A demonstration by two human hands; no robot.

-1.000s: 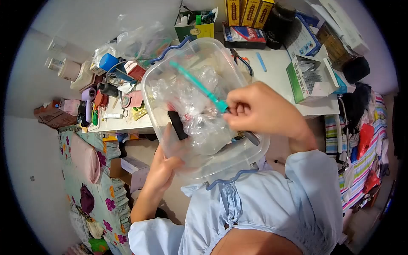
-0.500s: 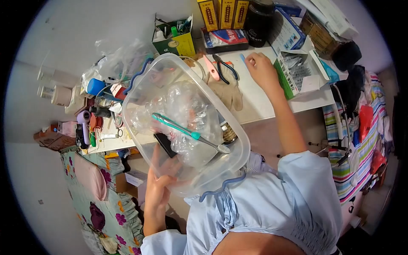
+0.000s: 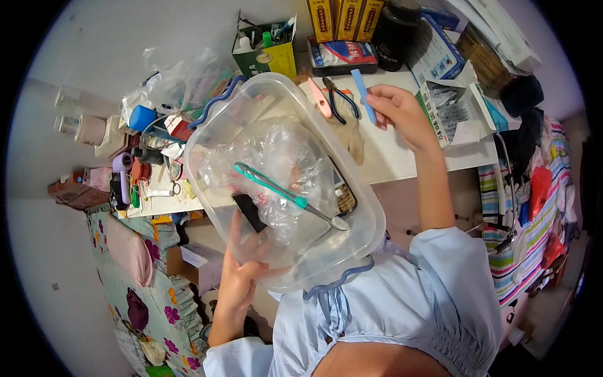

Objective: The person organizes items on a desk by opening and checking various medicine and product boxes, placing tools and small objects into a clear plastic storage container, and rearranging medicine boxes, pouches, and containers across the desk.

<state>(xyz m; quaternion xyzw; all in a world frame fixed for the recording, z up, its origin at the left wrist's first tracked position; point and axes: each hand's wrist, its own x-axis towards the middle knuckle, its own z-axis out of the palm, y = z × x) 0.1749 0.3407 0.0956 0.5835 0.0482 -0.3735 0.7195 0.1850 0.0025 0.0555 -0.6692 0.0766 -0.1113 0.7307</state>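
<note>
My left hand (image 3: 237, 276) grips a clear plastic bin (image 3: 281, 278) by its lower left side, holding it tilted over the table edge. Inside lie a crumpled clear plastic bag (image 3: 270, 147), a green-and-grey toothbrush (image 3: 291, 198) on top of it, a black flat object (image 3: 250, 213) and a dark item with a gold-brown pattern (image 3: 345, 196). Raised over the table, my right hand (image 3: 400, 113) pinches a flat light-blue strip (image 3: 363, 94), whose exact kind I cannot make out. Pliers (image 3: 341, 100), a pink-handled tool (image 3: 320, 97) and a beige glove (image 3: 352, 139) lie nearby, the glove partly behind the bin.
An open box of small packets (image 3: 449, 116) stands right of my right hand. Yellow boxes (image 3: 348, 20), a black jar (image 3: 396, 34) and a green box of odds and ends (image 3: 267, 56) line the wall. Clutter fills the left of the table (image 3: 166, 204).
My right hand has lifted and turned, so the light-blue strip now shows almost whole. The bin has shifted slightly right in view, still in my left hand.
</note>
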